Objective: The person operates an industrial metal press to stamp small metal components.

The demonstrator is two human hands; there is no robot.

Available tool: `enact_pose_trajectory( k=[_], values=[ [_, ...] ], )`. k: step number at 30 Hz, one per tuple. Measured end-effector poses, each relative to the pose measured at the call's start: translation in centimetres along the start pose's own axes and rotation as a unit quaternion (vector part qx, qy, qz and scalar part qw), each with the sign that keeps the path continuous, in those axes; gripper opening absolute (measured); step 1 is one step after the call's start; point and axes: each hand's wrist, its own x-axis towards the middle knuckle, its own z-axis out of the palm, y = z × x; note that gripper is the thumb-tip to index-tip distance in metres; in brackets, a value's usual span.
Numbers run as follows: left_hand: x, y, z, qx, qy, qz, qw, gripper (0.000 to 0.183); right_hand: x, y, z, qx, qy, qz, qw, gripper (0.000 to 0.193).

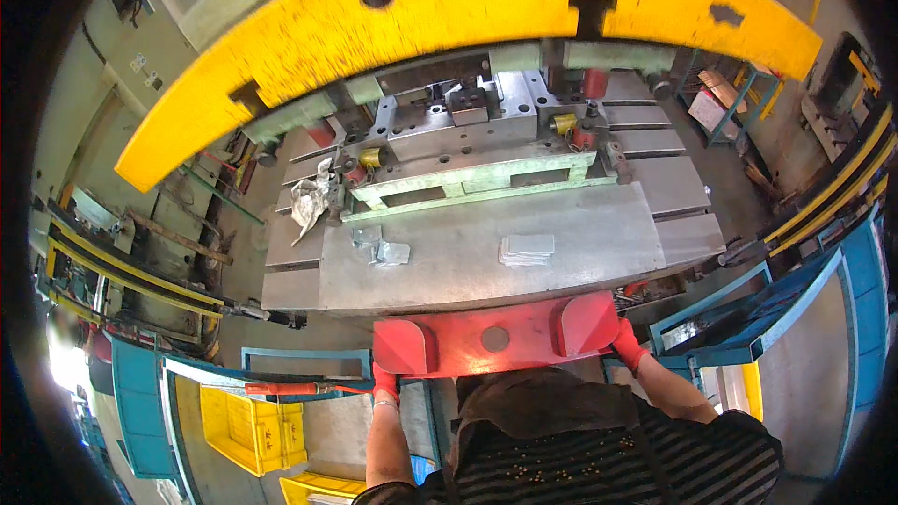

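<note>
Press bed (561, 243): grey sheet stack (527, 250); gloved hands (384, 382) on red panel (496, 337).

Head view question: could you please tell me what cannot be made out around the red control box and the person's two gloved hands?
- Left hand: fingers tucked behind the lower left corner of the red control box; grip not visible.
- Right hand: fingertips hidden by the box's right end.
- Die interior: shadowed under the yellow press head.
- Stack of flat metal pieces: too small to count.

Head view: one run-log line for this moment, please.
left hand: on red panel | right hand: on panel | press table: metal sheets
</note>
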Motion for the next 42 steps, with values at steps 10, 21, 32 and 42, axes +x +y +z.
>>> enact_pose_trajectory(
  k=[10,21,32,42],
  values=[
    [2.0,-1.1,-3.7,-0.038,-0.066,-0.010,0.997,0.045,-0.7,-1.9,0.9,-0.130,-0.004,-0.058,0.990,0.032],
    [2.7,17.8,5.0,0.427,0.263,0.161,0.850,0.025,-2.6,-4.0,-0.9,0.221,-0.032,0.123,0.967,0.039],
    [18.5,37.4,33.9,0.439,0.012,0.537,0.720,0.037,-5.3,-1.1,0.8,0.047,0.221,0.088,0.970,0.054],
    [28.8,39.9,45.2,0.686,0.059,0.384,0.615,0.043,-11.8,0.8,2.0,0.103,0.281,0.055,0.953,0.032]
  ],
)
